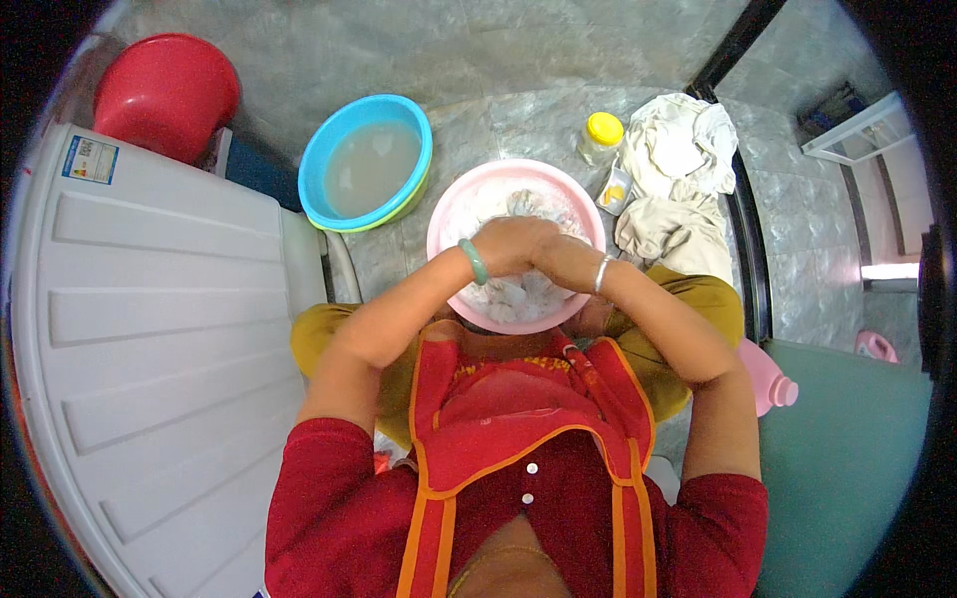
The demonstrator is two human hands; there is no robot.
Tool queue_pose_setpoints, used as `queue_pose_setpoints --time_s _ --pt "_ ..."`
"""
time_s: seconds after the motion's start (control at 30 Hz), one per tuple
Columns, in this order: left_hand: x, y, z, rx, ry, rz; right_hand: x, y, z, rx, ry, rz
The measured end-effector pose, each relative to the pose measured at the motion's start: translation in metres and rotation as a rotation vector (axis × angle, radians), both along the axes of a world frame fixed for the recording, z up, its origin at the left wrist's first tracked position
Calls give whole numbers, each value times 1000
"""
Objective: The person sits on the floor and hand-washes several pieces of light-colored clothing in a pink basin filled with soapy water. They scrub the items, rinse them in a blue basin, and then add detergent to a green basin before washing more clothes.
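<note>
A pink plastic basin stands on the floor between my knees, holding wet whitish cloth among white suds. My left hand, with a green bangle at its wrist, is curled down on the cloth over the middle of the basin. Against it presses my right hand, which wears a silver bracelet and also grips the cloth. Both hands show their backs, and most of the fingertips are hidden beneath them.
A blue basin of cloudy water stands front left, near a red tub. A white ribbed appliance fills the left. Piled cloths, a yellow-lidded jar and a small tray lie front right. A pink bottle is beside my right elbow.
</note>
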State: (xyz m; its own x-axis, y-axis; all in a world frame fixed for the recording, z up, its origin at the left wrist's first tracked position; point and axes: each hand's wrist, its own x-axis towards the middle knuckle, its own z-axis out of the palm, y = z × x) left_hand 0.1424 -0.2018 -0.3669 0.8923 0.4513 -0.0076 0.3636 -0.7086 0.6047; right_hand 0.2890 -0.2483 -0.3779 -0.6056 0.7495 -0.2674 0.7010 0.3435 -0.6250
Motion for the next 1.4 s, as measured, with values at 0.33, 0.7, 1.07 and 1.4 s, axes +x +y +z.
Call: queue_pose_setpoints --time_s 0.33,0.7,1.07,1.4 --pt "-93 15 -98 286 -39 663 77 -9 -41 111 -79 -723" --pt "-122 67 -102 -15 27 931 88 28 -80 54 119 -922" --pt "-68 264 -65 -6 -35 980 135 235 -54 175 -6 -1039" --pt "-49 319 -211 -310 236 1081 135 327 -153 56 -440 -801"
